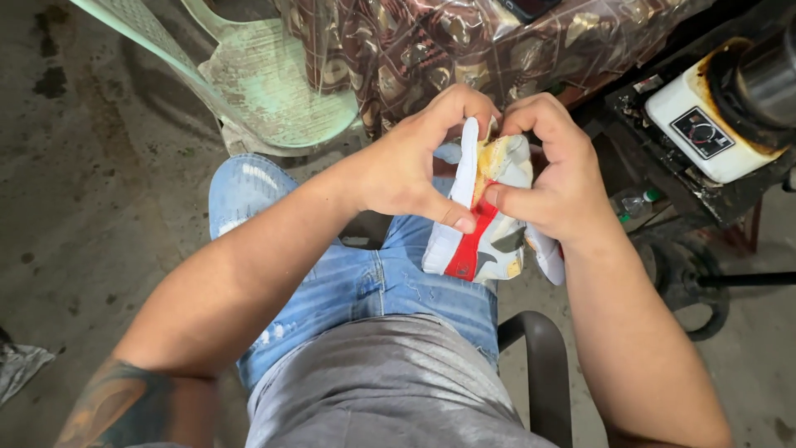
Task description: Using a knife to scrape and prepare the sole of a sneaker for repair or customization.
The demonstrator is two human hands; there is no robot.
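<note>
White-and-red shoe (481,224) sits over the lap, pinched between both hands: left hand (406,170) grips the white sole edge, right hand (555,178) grips the upper. Sole looks peeled away at the top, lower part still joined, so separation seems partway.

Count, head view:
- Hands: 2, left hand (410,170) and right hand (551,178).
- Shoes: 1, white shoe (485,224) with red patch, held between both hands.
- Plastic chairs: 1, pale green chair (282,83).
- Patterned table covers: 1, brown cover (464,41).
- White appliances with a dial: 1, appliance (705,124).
- Small bottles: 1, bottle (634,203).
- Dark stool edges: 1, stool (539,365).
</note>
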